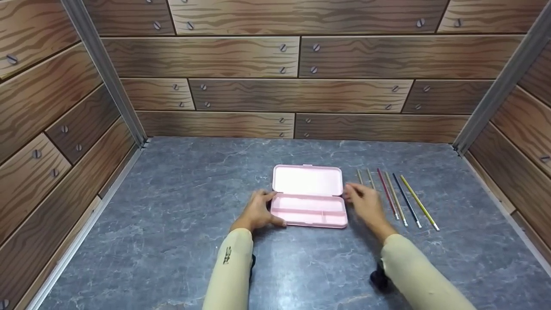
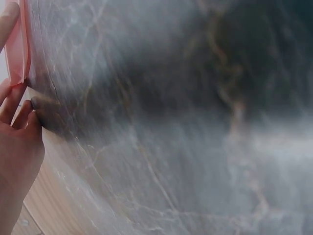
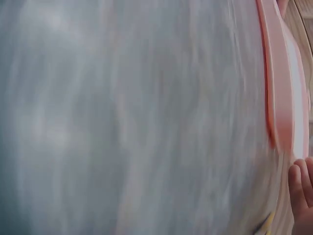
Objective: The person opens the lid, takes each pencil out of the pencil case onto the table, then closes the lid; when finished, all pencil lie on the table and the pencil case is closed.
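Observation:
A pink pencil case (image 1: 310, 217) lies unfolded on the table, its lid (image 1: 307, 180) laid back on the far side. Dividers split the tray into compartments, and no pencils lie in them. At the case's left end, my left hand (image 1: 257, 211) grips it, thumb along the front edge and fingers by the back left corner. In the left wrist view those fingers (image 2: 12, 105) reach the pink edge. My right hand (image 1: 365, 204), slightly blurred, is beside the right end near the hinge. Its fingers (image 3: 296, 188) show close to the case's corner in the right wrist view.
Several pencils lie in a row right of the case, among them a red pencil (image 1: 387, 193), a dark blue pencil (image 1: 407, 200) and a yellow pencil (image 1: 419, 202). My right hand partly covers the leftmost ones. Wood-patterned walls (image 1: 241, 94) enclose the marbled grey table (image 1: 193, 181).

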Available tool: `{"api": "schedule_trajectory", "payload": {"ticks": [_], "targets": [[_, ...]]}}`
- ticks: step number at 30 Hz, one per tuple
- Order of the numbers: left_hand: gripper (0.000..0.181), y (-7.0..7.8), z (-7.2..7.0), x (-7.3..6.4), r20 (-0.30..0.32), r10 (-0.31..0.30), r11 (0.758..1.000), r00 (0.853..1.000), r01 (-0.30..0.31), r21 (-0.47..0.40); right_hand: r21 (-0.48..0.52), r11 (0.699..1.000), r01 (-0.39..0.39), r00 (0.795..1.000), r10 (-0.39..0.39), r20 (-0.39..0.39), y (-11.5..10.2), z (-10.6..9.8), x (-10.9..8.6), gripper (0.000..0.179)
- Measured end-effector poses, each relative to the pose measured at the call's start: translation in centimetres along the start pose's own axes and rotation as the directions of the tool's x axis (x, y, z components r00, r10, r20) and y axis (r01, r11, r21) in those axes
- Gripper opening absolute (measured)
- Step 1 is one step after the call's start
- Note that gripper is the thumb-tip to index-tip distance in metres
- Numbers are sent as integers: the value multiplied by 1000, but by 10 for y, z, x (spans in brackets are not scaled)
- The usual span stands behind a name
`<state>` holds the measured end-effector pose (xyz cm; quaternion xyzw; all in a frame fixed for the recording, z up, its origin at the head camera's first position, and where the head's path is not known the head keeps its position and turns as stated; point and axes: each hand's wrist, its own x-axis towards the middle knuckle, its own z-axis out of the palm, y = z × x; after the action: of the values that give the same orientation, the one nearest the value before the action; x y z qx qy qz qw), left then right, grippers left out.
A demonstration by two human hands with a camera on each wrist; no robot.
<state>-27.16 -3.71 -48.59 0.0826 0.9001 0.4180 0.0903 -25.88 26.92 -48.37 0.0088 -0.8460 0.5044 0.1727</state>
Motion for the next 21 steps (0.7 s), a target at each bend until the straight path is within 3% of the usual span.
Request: {"api": "schedule_trajectory", "payload": {"ticks": [9, 12, 16, 21], "targets": [[95, 1, 0, 1, 4, -8, 1000, 1000, 8, 16, -29, 996, 87, 987, -82, 142, -14, 23, -7, 21], [95, 1, 0, 0, 5, -11, 1000, 1000, 11, 15, -120, 975, 186, 960, -155, 231, -14, 28, -11, 22], [96, 1, 1, 0, 11, -18, 1000, 1000, 18, 9, -222, 913, 343, 913, -269, 307, -15, 32, -14, 22], [96, 0, 1, 1, 9, -13, 1000, 1000, 13, 11, -245, 874, 421, 869, -311, 383, -20, 34, -16, 23]]}}
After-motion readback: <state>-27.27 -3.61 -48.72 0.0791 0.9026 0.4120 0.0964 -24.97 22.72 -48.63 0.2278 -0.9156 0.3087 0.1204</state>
